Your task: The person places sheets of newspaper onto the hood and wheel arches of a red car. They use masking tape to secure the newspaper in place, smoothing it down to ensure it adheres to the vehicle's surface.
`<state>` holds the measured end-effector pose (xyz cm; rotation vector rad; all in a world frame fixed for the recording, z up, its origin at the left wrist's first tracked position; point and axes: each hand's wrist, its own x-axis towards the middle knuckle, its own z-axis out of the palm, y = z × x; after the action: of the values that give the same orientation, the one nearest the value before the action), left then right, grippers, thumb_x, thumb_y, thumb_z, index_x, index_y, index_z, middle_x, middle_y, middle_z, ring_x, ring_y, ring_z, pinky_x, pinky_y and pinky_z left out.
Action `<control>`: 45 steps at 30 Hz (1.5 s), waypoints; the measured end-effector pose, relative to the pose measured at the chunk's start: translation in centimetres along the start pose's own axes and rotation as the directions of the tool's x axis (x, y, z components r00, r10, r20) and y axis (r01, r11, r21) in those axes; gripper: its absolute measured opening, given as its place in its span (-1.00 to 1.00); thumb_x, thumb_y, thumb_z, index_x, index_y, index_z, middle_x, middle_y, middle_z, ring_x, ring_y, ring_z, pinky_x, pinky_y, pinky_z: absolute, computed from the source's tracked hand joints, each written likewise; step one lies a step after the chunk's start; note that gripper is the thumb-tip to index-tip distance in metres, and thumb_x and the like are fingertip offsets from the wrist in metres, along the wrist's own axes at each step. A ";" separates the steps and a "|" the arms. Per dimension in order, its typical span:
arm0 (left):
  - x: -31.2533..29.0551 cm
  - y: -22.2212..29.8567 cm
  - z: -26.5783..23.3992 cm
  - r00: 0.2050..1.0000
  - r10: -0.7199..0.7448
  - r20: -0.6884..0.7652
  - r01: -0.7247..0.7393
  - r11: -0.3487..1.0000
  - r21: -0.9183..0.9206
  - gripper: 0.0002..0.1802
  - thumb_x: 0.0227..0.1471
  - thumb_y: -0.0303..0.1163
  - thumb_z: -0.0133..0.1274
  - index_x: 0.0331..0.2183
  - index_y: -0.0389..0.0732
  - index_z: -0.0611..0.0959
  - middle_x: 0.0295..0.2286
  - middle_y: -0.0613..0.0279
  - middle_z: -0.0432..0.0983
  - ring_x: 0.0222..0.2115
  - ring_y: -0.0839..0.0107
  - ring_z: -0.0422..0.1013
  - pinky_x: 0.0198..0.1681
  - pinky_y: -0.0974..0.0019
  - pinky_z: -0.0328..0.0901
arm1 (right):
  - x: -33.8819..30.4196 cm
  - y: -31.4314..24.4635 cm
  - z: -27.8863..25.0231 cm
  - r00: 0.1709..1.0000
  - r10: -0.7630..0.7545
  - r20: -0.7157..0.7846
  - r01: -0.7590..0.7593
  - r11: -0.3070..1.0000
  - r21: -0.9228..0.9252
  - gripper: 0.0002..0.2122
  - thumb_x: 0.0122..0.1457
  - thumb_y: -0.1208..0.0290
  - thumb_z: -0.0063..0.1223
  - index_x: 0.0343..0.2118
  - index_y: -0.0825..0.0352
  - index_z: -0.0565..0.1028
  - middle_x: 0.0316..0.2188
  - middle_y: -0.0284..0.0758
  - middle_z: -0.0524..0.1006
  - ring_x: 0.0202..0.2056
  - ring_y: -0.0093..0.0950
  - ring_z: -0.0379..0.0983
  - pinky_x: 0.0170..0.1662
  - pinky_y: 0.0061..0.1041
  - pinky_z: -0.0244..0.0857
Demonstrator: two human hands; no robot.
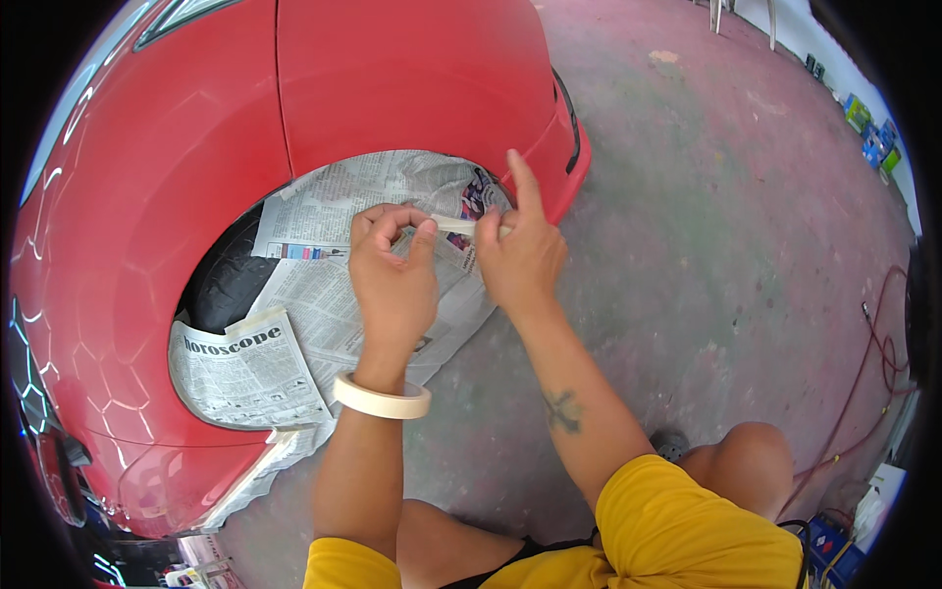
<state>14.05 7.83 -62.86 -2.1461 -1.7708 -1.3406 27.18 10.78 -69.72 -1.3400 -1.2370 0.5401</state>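
Between my two hands stretches a short strip of cream masking tape (453, 225). My left hand (394, 280) pinches one end between thumb and fingers. My right hand (522, 257) grips the other end, its index finger pointing up and away. Around my left wrist hangs a roll of masking tape (381, 401) like a bracelet. Behind my hands, newspaper sheets (324, 294) cover much of the wheel arch of a red car (392, 79). A separate newspaper piece (250, 368) is taped at the arch's lower left. Part of the black tyre (228, 280) shows between the sheets.
A red bumper corner (569, 162) juts out just beyond my right hand. Stained concrete floor (687, 245) stretches to the right. A dark red hose (852, 402) lies coiled near the right wall, where several colourful packages (873, 137) stand farther back.
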 end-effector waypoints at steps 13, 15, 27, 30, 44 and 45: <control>1.1 0.0 -1.9 0.957 -0.240 0.161 0.278 0.919 -0.280 -0.81 0.25 -0.43 0.28 -0.17 -0.36 0.75 -0.11 0.09 0.64 -0.14 0.44 0.53 0.00 0.35 0.43 | 0.5 1.2 1.4 0.874 -0.025 0.485 -0.304 0.751 0.586 -0.80 0.41 0.28 0.20 -0.17 0.32 0.65 -0.35 -0.50 0.50 -0.28 -0.69 0.33 -0.22 -0.55 0.26; 1.0 0.2 -2.3 0.960 -0.222 0.173 0.262 0.928 -0.265 -0.73 0.29 -0.41 0.24 -0.04 -0.36 0.71 -0.08 0.07 0.64 -0.09 0.42 0.54 0.04 0.34 0.41 | -0.1 1.0 2.0 0.864 0.015 0.504 -0.386 0.663 0.642 -0.82 0.41 0.31 0.20 -0.20 0.33 0.64 -0.33 -0.52 0.49 -0.25 -0.69 0.33 -0.18 -0.57 0.25; 1.1 0.6 -2.8 0.949 -0.266 0.172 0.316 0.774 -0.548 -0.25 0.56 0.03 -0.35 0.43 -0.38 0.09 0.02 -0.17 0.58 0.18 0.02 0.48 0.32 0.07 0.23 | -3.8 1.0 6.1 0.904 0.029 0.427 -0.339 0.657 0.674 -0.76 0.39 0.24 0.25 -0.28 0.35 0.68 -0.34 -0.49 0.46 -0.22 -0.66 0.31 -0.11 -0.56 0.20; 1.1 0.3 -2.6 0.954 -0.252 0.164 0.300 0.760 -0.576 -0.25 0.54 0.03 -0.29 0.41 -0.39 0.13 0.02 -0.17 0.57 0.17 0.09 0.48 0.30 0.10 0.25 | -4.0 0.5 6.7 0.943 0.041 0.330 -0.251 0.739 0.626 -0.74 0.35 0.23 0.29 -0.32 0.37 0.70 -0.39 -0.45 0.45 -0.28 -0.64 0.31 -0.19 -0.54 0.19; -0.8 0.2 -6.3 0.817 0.417 0.398 -0.516 0.837 0.183 -0.36 0.41 -0.05 -0.03 0.28 -0.31 0.48 0.26 -0.11 0.44 0.36 -0.10 0.26 0.48 -0.20 -0.02 | -3.8 -1.9 7.4 0.935 0.264 0.237 -0.346 0.827 0.443 -0.65 0.18 0.04 0.37 -0.44 0.30 0.75 -0.43 -0.12 0.64 -0.28 -0.17 0.58 -0.09 -0.15 0.36; -0.9 -0.2 -6.4 0.778 0.364 0.512 -0.568 0.757 0.324 -0.33 0.39 -0.03 -0.01 0.32 -0.27 0.46 0.30 -0.01 0.39 0.41 -0.07 0.17 0.49 -0.23 -0.10 | -3.8 -2.0 7.1 0.937 0.268 0.225 -0.342 0.839 0.424 -0.64 0.17 0.04 0.37 -0.46 0.31 0.74 -0.47 -0.13 0.63 -0.31 -0.16 0.58 -0.10 -0.15 0.37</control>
<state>10.24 3.78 -59.48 -2.4528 -1.2862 -0.2950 18.97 10.01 -70.79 -1.1021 -0.9366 1.1146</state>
